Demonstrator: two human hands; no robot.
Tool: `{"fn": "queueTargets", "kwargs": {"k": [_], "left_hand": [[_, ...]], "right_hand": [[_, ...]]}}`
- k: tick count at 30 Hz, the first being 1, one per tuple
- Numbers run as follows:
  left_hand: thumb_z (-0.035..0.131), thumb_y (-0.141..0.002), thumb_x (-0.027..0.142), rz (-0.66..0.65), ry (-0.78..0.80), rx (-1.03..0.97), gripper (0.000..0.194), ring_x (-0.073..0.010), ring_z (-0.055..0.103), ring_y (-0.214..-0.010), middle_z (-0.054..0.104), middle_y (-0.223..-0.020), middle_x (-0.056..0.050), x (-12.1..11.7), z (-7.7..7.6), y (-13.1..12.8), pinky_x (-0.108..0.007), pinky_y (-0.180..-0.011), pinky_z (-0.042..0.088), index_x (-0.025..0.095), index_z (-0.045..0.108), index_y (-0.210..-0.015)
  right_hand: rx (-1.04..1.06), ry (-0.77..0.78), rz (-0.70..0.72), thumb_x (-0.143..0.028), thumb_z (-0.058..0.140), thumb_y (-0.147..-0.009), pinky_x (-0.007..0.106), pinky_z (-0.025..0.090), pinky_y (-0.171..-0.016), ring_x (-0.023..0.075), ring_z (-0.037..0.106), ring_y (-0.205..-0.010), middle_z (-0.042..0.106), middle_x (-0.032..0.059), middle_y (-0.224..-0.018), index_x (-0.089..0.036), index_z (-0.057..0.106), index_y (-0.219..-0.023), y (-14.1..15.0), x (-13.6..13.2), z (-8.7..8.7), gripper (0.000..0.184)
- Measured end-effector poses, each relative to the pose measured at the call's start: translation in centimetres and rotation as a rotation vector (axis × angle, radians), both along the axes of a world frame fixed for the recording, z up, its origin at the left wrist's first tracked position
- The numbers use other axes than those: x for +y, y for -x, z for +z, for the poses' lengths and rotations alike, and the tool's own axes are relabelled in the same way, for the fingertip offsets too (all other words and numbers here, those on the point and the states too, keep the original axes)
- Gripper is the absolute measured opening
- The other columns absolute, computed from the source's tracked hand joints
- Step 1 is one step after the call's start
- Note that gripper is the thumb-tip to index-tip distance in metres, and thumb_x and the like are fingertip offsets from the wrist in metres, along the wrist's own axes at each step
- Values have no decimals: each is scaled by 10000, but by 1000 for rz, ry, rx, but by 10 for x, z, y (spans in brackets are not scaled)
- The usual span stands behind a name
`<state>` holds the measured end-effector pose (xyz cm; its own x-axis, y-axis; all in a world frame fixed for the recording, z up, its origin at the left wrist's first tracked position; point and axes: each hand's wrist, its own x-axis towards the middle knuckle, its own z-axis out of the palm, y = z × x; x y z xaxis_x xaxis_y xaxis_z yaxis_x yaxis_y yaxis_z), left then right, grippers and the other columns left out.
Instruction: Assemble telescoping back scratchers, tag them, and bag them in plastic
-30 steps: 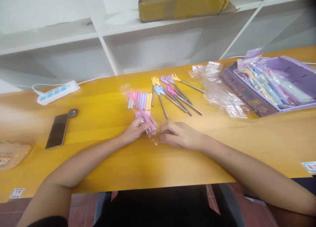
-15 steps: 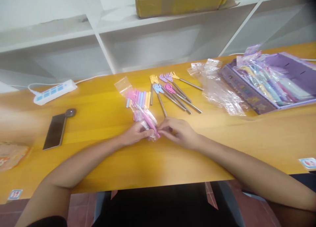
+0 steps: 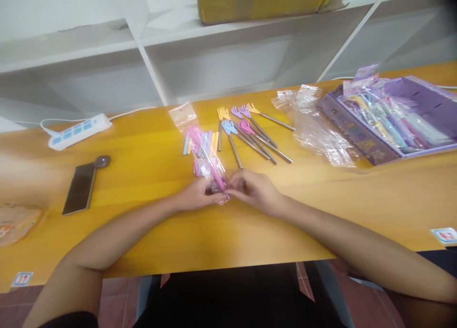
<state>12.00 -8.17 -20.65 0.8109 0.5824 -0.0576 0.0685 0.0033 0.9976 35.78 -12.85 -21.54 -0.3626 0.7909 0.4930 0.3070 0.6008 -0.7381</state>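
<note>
Pinching the lower end of a bagged pink scratcher (image 3: pixel 216 174), left fingers (image 3: pixel 214 199) and right fingers (image 3: pixel 238 194) nearly meet.

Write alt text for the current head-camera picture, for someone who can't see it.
A left hand and right hand hold a clear bag with a pink claw-headed stick inside, at a wooden table. Beyond lie similar sticks and pastel rods, with loose bags and a purple box right, a power strip left.

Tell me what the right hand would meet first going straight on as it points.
The right hand would likely meet the bagged pink handle first, its lower end being right there, then the left hand; depth is unclear.
</note>
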Motion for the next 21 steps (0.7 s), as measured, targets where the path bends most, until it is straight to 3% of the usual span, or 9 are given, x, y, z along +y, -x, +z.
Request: {"fn": "queueTargets", "kwargs": {"k": [5,8,12,14,17,19,21], "left_hand": [[736,-1023,527,-37,87,-24,388,-139,650,-738,679,-846,-32,3,1,2,-272,-691,529,141,704,-1058],[711,-1038,549,-36,75,-21,419,-144,674,-758,691,-887,-51,3,-3,4,-268,-689,540,135,717,-1100],[708,-1042,550,-29,77,-21,591,-164,705,-784,720,-984,-62,1,-5,4,-288,-698,559,182,588,-1489],[716,-1041,535,-55,63,-6,643,-171,711,-791,736,-1011,-66,1,-4,3,-303,-721,568,206,536,-1564],[798,-983,513,-136,2,-18,440,-217,734,-949,750,-1103,-112,3,0,0,-344,-845,596,167,743,-1248],[853,-936,490,-134,-23,-26,363,-252,730,-1089,740,-1230,-136,5,2,-1,-370,-949,596,157,784,-1062],[867,-922,481,-88,-26,-27,365,-266,730,-1148,728,-1317,-140,5,3,-1,-385,-999,593,172,795,-1103]], "right_hand": [[-20,272,-17,-554,678,-1064,215,425,-592,103,533,-635,621,-14,-767,-195,586,-1014,-8,5,4,374],[-91,343,110,-612,598,-1090,242,452,-659,128,551,-692,640,23,-792,-183,632,-931,-12,8,9,459],[-38,451,305,-642,530,-1111,278,532,-798,177,656,-841,701,57,-867,-180,710,-993,-8,7,16,509],[23,492,373,-623,529,-1119,273,539,-837,177,682,-898,727,65,-928,-166,713,-1005,-5,5,17,506],[69,512,375,-588,588,-1106,232,496,-780,132,637,-825,701,42,-903,-142,684,-913,-2,5,16,495],[68,526,362,-581,620,-1093,217,476,-749,112,602,-781,674,25,-869,-135,670,-874,-2,6,15,499],[58,547,409,-570,609,-1101,228,505,-797,119,631,-826,690,34,-913,-128,699,-925,-3,6,16,484]]}}
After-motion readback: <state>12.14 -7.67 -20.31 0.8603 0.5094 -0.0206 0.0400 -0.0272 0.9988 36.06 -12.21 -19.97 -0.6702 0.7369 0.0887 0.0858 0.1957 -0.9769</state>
